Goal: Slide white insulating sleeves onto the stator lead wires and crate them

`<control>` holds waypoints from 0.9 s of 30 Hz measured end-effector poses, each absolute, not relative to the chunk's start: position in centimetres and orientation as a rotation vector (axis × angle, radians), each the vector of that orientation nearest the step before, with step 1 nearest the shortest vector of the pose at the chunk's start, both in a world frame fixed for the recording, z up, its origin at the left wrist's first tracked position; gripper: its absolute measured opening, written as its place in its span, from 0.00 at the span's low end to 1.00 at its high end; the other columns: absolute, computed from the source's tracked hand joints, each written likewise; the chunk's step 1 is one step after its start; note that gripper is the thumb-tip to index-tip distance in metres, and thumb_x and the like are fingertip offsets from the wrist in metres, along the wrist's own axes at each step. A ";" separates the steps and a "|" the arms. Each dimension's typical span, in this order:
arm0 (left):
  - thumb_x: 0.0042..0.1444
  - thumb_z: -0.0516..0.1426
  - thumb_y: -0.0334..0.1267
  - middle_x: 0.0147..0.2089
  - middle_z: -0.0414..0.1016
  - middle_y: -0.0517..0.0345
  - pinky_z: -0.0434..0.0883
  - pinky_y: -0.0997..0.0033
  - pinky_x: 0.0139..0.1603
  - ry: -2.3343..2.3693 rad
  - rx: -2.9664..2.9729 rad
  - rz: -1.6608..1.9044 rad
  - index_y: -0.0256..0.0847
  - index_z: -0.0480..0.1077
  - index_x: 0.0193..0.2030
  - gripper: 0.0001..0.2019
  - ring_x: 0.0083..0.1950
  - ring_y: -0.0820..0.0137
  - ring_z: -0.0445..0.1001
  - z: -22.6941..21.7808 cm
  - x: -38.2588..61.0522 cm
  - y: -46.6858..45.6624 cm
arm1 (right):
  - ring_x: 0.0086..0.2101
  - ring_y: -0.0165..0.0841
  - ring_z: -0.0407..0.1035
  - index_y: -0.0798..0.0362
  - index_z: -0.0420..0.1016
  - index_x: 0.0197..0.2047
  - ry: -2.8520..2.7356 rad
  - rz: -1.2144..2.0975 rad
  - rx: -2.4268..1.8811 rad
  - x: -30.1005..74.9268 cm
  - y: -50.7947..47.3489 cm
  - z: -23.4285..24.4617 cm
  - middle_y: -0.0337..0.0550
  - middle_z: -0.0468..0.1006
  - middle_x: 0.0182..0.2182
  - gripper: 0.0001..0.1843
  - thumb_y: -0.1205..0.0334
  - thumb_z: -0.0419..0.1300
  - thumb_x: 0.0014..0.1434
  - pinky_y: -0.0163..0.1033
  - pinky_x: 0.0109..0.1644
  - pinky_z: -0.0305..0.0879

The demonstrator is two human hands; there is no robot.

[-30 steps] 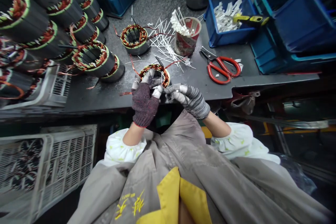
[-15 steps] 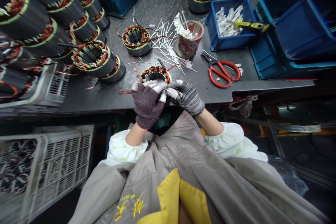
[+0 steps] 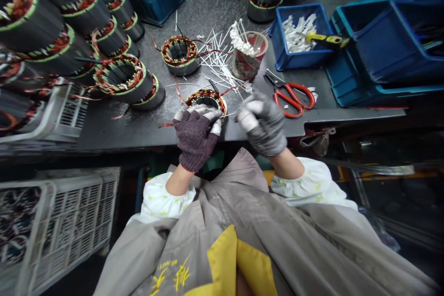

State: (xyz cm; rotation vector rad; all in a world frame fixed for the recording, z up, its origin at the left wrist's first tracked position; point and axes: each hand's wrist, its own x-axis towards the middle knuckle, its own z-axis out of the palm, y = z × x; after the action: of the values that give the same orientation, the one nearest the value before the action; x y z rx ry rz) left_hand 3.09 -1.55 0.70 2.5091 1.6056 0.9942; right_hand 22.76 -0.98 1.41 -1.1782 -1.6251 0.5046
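A small stator (image 3: pixel 206 99) with copper windings stands at the near edge of the dark workbench (image 3: pixel 138 122). My left hand (image 3: pixel 195 130), in a dark speckled glove, is closed over the stator's near rim. My right hand (image 3: pixel 262 122), in a grey glove, is blurred just right of the stator, fingers curled; a thin white tie seems to run from it toward the stator. Loose white cable ties (image 3: pixel 217 60) lie behind the stator.
Red-handled scissors (image 3: pixel 293 96) lie right of my right hand. A cup of ties (image 3: pixel 248 53) and a second stator (image 3: pixel 179 53) stand behind. Stacked stators (image 3: pixel 69 27) fill the left. Blue bins (image 3: pixel 378 46) sit at right, white crates (image 3: pixel 52 222) below left.
My right hand has pulled away from the stator to the right and is now motion-blurred. My left hand stays on the stator's rim.
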 end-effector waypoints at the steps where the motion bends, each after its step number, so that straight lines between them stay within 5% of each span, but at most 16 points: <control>1: 0.68 0.56 0.45 0.53 0.84 0.55 0.61 0.46 0.69 1.605 2.502 1.011 0.49 0.81 0.51 0.13 0.62 0.56 0.77 0.7 3.1 -1.5 | 0.41 0.45 0.74 0.46 0.80 0.36 -1.540 0.539 -1.162 23.3 -0.9 1.7 0.49 0.78 0.37 0.25 0.40 0.51 0.72 0.53 0.51 0.71; 3: 0.68 0.57 0.46 0.53 0.84 0.55 0.61 0.46 0.69 1.598 2.511 1.008 0.50 0.81 0.50 0.12 0.62 0.56 0.77 0.7 3.1 -1.4 | 0.42 0.44 0.74 0.44 0.81 0.40 -1.546 0.641 -1.152 24.3 -0.5 2.1 0.48 0.78 0.37 0.26 0.38 0.48 0.73 0.52 0.50 0.72; 8: 0.69 0.56 0.43 0.59 0.82 0.55 0.55 0.43 0.74 1.553 2.578 0.913 0.50 0.78 0.56 0.14 0.67 0.56 0.73 0.4 2.1 -1.7 | 0.35 0.34 0.72 0.49 0.82 0.35 -1.900 1.025 -1.021 23.7 0.4 1.3 0.42 0.79 0.33 0.24 0.37 0.62 0.66 0.41 0.43 0.72; 17: 0.70 0.53 0.43 0.55 0.83 0.51 0.62 0.46 0.69 1.638 2.633 0.868 0.45 0.78 0.51 0.13 0.62 0.55 0.76 -1.4 0.7 -2.0 | 0.25 0.29 0.71 0.50 0.80 0.42 -1.204 1.485 -0.967 20.4 -1.2 -1.7 0.36 0.79 0.27 0.26 0.33 0.65 0.61 0.34 0.27 0.71; 21: 0.70 0.54 0.43 0.53 0.83 0.49 0.64 0.47 0.66 1.603 2.694 0.855 0.44 0.78 0.49 0.12 0.60 0.55 0.78 -1.0 0.5 -1.7 | 0.26 0.31 0.74 0.50 0.79 0.34 -1.334 1.331 -1.038 21.5 -2.7 -2.0 0.37 0.77 0.23 0.28 0.31 0.61 0.64 0.37 0.33 0.76; 27: 0.70 0.56 0.41 0.52 0.84 0.52 0.65 0.49 0.64 1.341 2.711 0.866 0.46 0.78 0.50 0.10 0.60 0.57 0.79 -0.1 1.4 -2.5 | 0.40 0.40 0.80 0.47 0.83 0.40 -1.500 1.100 -1.079 22.4 -1.8 -0.6 0.44 0.85 0.37 0.27 0.32 0.58 0.67 0.46 0.49 0.80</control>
State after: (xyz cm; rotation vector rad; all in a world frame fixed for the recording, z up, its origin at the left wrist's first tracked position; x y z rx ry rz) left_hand 1.36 -2.51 -0.13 2.7108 1.3413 0.8659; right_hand 22.45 -1.80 -0.59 -1.0792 -1.4999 1.1001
